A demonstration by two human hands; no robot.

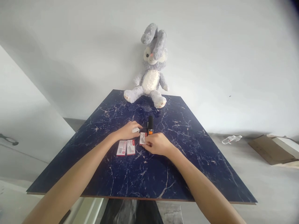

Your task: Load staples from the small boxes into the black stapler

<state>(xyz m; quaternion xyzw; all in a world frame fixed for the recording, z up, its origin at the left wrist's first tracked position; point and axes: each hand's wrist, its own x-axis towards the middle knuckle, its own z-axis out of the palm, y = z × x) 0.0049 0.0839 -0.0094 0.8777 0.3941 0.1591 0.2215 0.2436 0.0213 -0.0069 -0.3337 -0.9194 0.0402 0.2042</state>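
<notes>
My left hand is closed around a small whitish block, pinched between thumb and fingers. Close to its fingertips is a small red-and-white box, held at its right side by my right hand, whose fingers are bent and pressed together. Just beyond my right hand lies a black stapler with an orange part at its near end. Nearer to me, below my left hand, two flat red-and-white packets rest side by side; one shows a barcode.
A grey plush rabbit sits at the far edge of the dark blue marbled table, against the white wall. On the floor to the right are a clear plastic bottle and a cardboard box. A door handle shows at left.
</notes>
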